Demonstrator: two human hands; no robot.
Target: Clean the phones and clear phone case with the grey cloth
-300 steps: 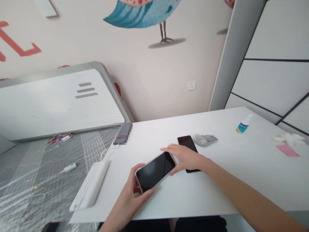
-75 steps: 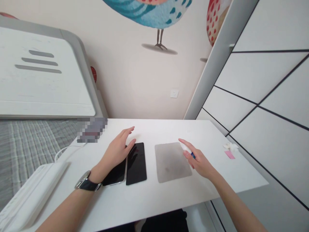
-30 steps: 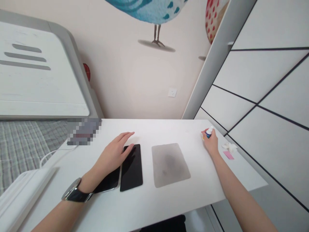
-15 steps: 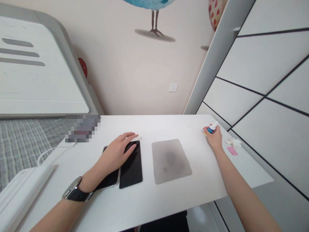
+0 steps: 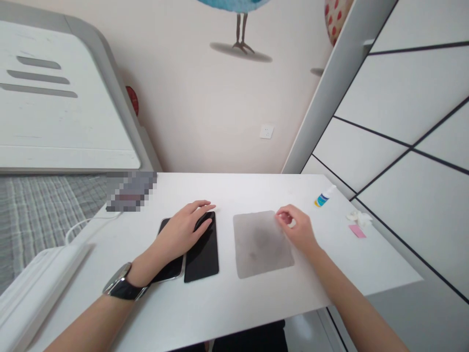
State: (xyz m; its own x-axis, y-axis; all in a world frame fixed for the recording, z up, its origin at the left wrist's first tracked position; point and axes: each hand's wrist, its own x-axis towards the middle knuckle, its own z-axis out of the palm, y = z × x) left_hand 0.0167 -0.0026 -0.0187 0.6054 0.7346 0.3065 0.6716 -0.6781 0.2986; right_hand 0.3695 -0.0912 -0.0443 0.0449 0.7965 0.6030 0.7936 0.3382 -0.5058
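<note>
My left hand (image 5: 183,230), with a watch (image 5: 122,283) on its wrist, lies with its fingers stretched out over two dark flat devices. One is a black phone-like slab (image 5: 202,256); beside it on the left, partly under my hand, is a smartphone with a silvery edge (image 5: 170,271). To their right a thin grey cloth (image 5: 262,247) is spread flat on the table. My right hand (image 5: 297,227) is at the cloth's far right corner, thumb and fingertips pinched together on it. A small white-capped bottle with a blue and yellow label (image 5: 322,198) stands beyond that hand.
The white table (image 5: 227,313) meets the wall at the back. On its right lie a crumpled white tissue (image 5: 359,218) and a pink slip (image 5: 357,231). A blurred-out item (image 5: 132,190) and a white case-like object (image 5: 47,288) with a cable occupy the left.
My right hand has let go of the bottle, which now stands on the table, and has moved left to the cloth's corner. My left hand stays over the devices.
</note>
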